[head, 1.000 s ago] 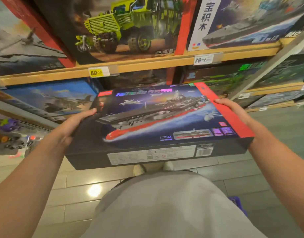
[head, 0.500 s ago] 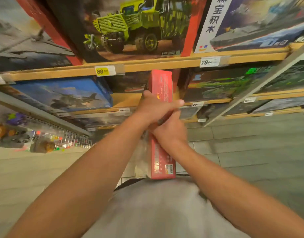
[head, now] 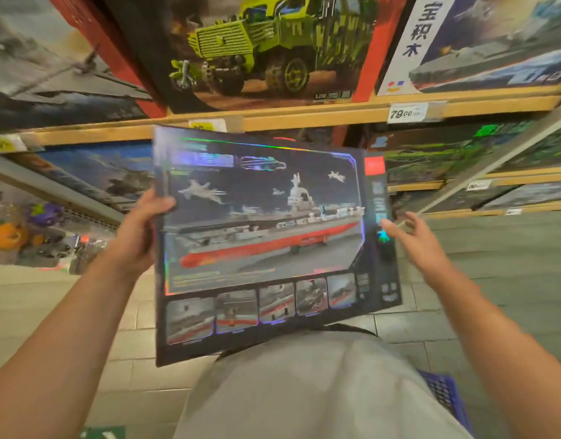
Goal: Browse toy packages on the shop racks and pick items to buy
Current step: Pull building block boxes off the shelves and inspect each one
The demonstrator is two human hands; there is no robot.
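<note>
Item held: aircraft carrier building-block box (head: 266, 236), large, flat, dark, tilted up with its printed back face toward the camera; picture of a grey-and-red carrier with jets above it, a row of small photo panels along the lower edge, holographic trim

Left hand (head: 139, 236): grips the box's left edge, thumb curled over the front, fingers wrapped behind

Right hand (head: 418, 242): open, fingers spread and relaxed, just beside the box's right edge; blurred, so contact of the fingertips with the edge cannot be told

Above both hands: wooden shelf (head: 304, 117) carrying a green military truck box (head: 266, 49) with red sides, and further right, above the right hand, a warship box (head: 481, 42) with a white strip of Chinese characters; price tag (head: 407, 113) reading 79.00 on the shelf lip above the right hand

Beyond the left hand: fighter jet box (head: 108, 175) on a lower shelf; small toys, among them an orange pumpkin figure (head: 6, 236), to its far left

Beyond the right hand: dark boxes with green artwork (head: 431, 160) on lower shelves

Below the right forearm: blue shopping basket (head: 447, 397), partly hidden by the person's grey garment (head: 320, 391)

Under all: tiled floor (head: 510, 264)
</note>
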